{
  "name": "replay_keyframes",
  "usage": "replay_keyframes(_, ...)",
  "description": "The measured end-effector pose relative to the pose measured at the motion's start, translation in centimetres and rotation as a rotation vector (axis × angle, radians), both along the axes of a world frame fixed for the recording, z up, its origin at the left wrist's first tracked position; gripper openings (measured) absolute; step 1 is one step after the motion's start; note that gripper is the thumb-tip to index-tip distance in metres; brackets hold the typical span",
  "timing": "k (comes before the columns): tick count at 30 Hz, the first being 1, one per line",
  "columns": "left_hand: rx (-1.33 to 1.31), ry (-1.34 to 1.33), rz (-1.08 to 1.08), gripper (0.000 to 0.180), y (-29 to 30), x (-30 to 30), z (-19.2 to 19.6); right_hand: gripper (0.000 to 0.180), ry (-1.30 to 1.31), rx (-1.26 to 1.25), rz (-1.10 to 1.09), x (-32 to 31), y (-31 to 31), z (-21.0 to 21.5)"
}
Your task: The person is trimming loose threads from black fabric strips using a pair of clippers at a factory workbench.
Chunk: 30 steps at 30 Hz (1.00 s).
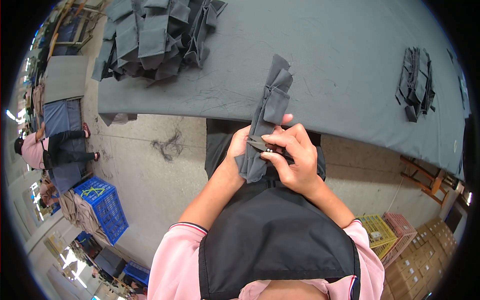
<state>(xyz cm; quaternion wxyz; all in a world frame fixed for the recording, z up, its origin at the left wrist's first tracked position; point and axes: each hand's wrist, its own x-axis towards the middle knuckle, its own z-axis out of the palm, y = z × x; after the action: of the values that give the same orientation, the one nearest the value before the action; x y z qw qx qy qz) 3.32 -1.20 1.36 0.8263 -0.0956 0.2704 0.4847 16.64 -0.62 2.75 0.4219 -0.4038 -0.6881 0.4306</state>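
A folded strip of dark grey sewn fabric (276, 102) runs from above my lap up over the table's near edge. My left hand (238, 146) is closed around its lower part, with a fingertip showing beyond the strip on the right. Between the thumb and fingers of my right hand (300, 157) is a small pair of dark thread snips (257, 143). Their blades lie against the fabric, close to my left hand. Whether a thread sits between the blades is too small to tell.
A heap of similar grey pieces (150, 42) lies at the table's far left, a smaller bundle (416, 82) at the right. Loose threads litter the grey-covered table (345, 70). Blue crate (112, 215) and a person (35, 152) are left; yellow crate (372, 230) and cartons (420, 260) right.
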Motion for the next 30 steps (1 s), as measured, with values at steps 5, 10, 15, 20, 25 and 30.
replay_keyframes(5, 0.004, -0.073, 0.009, 0.040, -0.1, 0.1, -0.9, 0.029, -0.179, 0.254, -0.047, -0.2, -0.2, -0.1)
replay_keyframes(10, 0.083, 0.292, 0.039, 0.043, 0.0, -0.1, -1.0, 0.028, -0.079, 0.111, -0.106, 0.4, -0.8, 0.4)
replay_keyframes(15, 0.006, 0.328, 0.076, 0.039, -0.4, 0.4, -0.9, 0.028, -0.073, 0.118, -0.081, 0.2, -0.7, 0.3)
replay_keyframes(20, 0.024, 0.406, 0.022, 0.037, -0.4, 0.3, -0.3, 0.020, 0.477, -0.806, 0.104, 1.1, -0.2, 0.2)
replay_keyframes(25, 0.095, 0.377, 0.001, 0.043, -0.3, 0.1, -0.3, 0.026, 0.602, -0.838, 0.087, 0.9, -0.7, 0.7)
replay_keyframes(30, 0.107, 0.613, 0.101, 0.037, -0.9, 0.3, 0.4, 0.043, 0.200, -0.439, -0.028, -0.3, 0.5, 1.4)
